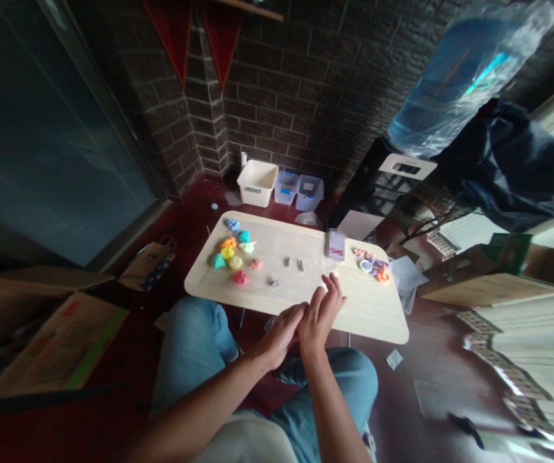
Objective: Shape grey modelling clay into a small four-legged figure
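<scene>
My left hand (pixel 281 333) and my right hand (pixel 319 316) are pressed palm to palm over the near edge of the table. The fingers of my right hand are long and lightly curved, reaching past the left one. Whatever lies between the palms is hidden. Beyond them, several coloured lumps of soft clay sit on the left of the table, among them a red lump (pixel 240 277), a yellow lump (pixel 227 251) and a blue lump (pixel 231 224). Small grey pieces (pixel 287 262) lie mid-table. Small shaped clay pieces (pixel 381 271) are grouped at the right.
The pale table (pixel 373 315) carries a clear textured mat (pixel 277 241) and a phone-like slab (pixel 336 245). Behind stand a white bin (pixel 256 183) and two clear boxes (pixel 309 193). A water dispenser (pixel 361 186) rises back right. Cardboard boxes (pixel 55 347) flank both sides.
</scene>
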Available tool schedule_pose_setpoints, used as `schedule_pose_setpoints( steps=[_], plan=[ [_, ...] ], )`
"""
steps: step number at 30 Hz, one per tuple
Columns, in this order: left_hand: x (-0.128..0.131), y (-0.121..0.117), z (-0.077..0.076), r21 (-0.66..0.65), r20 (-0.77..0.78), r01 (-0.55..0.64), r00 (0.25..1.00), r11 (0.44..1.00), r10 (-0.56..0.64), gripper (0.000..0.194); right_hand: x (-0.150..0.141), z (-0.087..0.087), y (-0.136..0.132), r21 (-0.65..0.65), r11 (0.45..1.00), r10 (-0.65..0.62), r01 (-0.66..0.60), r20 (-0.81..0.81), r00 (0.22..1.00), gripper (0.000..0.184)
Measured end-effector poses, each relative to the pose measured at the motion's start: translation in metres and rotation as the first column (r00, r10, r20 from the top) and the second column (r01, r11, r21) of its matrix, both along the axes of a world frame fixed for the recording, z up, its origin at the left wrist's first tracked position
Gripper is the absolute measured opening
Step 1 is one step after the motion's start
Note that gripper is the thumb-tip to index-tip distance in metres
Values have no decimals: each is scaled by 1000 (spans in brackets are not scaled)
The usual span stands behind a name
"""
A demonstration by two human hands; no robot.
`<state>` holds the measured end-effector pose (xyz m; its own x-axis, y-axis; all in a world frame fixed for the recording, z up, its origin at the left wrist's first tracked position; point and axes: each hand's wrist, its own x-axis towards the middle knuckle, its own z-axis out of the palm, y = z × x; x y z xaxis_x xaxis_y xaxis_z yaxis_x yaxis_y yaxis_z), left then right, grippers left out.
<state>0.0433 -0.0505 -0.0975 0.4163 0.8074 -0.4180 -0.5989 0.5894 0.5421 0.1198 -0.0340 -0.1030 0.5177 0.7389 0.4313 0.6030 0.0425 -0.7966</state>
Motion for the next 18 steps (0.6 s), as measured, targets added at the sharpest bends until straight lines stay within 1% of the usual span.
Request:
schedule_pose_setpoints(
  steps=[2,3,5,6,8,10,12,14,16,18],
  plan=[
    [-7,1,-7,-52,-18,-6,1000,999,5,21,3,-3,0,-17,998,63,-62,24,998,34],
    [-11,2,-10,-86,-18,-1,1000,996,0,23,7,-6,2,-33,994,101,-101,2,995,34],
    [-21,8,-17,-162,3,31,1000,986,-31,32,14,-14,9,-71,982,167,-173,-72,983,35],
    [-26,12,-20,-197,22,55,998,979,-51,38,17,-20,15,-96,974,195,-204,-99,976,36],
    [-38,20,-24,-244,73,92,994,965,-76,48,20,-36,31,-163,948,260,-274,-104,960,34],
    [-48,27,-25,-268,135,96,989,959,-62,51,14,-54,48,-247,893,365,-377,-93,926,27],
    [-57,34,-24,-284,193,75,981,956,-20,46,4,-73,64,-326,837,437,-440,-87,895,23],
    [-64,38,-23,-297,233,42,972,954,30,38,-7,-88,76,-396,790,473,-467,-92,877,25],
    [-70,41,-22,-305,257,15,964,952,67,31,-13,-99,85,-445,755,490,-481,-104,866,26],
    [-76,44,-23,-309,274,0,958,951,89,27,-13,-102,89,-460,741,496,-489,-116,861,27]
  ],
)
